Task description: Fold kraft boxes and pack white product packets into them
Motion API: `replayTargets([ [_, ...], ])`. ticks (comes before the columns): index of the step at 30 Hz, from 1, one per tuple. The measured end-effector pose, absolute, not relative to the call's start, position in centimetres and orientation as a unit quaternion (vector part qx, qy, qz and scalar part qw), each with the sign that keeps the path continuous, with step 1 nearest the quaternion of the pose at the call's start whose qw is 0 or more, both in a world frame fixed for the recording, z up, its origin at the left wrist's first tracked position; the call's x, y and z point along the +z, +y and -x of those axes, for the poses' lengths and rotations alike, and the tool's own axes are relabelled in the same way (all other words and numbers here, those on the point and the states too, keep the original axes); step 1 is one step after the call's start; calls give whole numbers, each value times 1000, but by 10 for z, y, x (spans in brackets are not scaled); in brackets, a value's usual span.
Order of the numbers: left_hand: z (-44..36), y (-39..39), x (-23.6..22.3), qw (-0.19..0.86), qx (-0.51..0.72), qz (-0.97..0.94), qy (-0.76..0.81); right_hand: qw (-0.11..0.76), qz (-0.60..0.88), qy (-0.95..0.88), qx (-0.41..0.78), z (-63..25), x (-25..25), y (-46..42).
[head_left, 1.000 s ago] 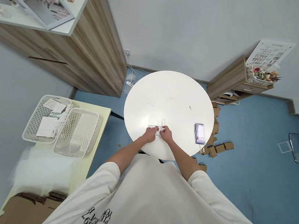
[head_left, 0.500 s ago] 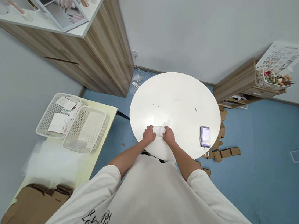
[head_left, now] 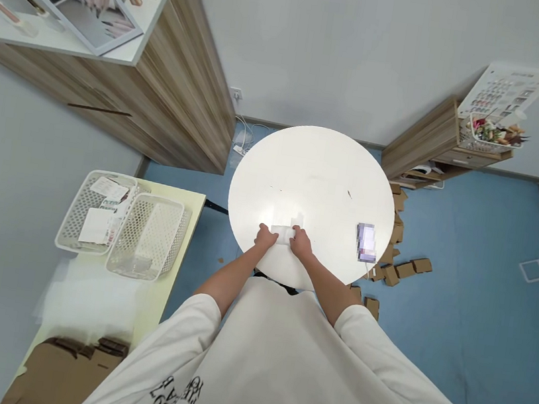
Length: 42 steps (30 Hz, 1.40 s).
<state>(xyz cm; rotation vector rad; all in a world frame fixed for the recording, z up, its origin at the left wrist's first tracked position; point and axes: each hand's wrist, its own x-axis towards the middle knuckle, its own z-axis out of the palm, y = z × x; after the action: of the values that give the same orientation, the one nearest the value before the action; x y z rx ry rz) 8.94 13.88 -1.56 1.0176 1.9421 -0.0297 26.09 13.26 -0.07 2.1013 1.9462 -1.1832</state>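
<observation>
A small white packet (head_left: 282,232) lies near the front edge of a round white table (head_left: 316,175). My left hand (head_left: 265,236) grips the packet's left end with its fingers curled. My right hand (head_left: 301,241) grips the right end the same way. What the packet is made of is too small to tell. A phone (head_left: 365,241) lies on the table to the right of my hands.
Two white mesh baskets (head_left: 120,224) with cards sit on a pale yellow table at left, beside clear wrap and flat brown cardboard (head_left: 59,373). Small brown boxes (head_left: 403,269) litter the blue floor right of the table. Wooden cabinets stand at both sides.
Both hands have closed in on the white packet and now hold its two ends; a second ago they pinched it with a thin piece sticking up. The view shifted slightly.
</observation>
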Motion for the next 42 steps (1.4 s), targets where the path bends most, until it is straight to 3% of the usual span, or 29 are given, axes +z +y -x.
replayTargets([
  [10, -94, 142, -30, 424, 32, -455, 782, 30, -677, 630, -379, -260, 3, 133],
  [21, -134, 147, -20, 482, 68, -445, 751, 37, -675, 644, -358, -270, 3, 130],
  [26, -144, 147, -19, 488, 64, -475, 729, 3, -651, 651, -390, -278, -5, 127],
  [35, -133, 141, -30, 610, 142, -401, 669, -78, -610, 646, -453, -295, -6, 121],
  [42, -132, 140, -34, 623, 157, -404, 652, -43, -606, 676, -416, -297, -9, 119],
])
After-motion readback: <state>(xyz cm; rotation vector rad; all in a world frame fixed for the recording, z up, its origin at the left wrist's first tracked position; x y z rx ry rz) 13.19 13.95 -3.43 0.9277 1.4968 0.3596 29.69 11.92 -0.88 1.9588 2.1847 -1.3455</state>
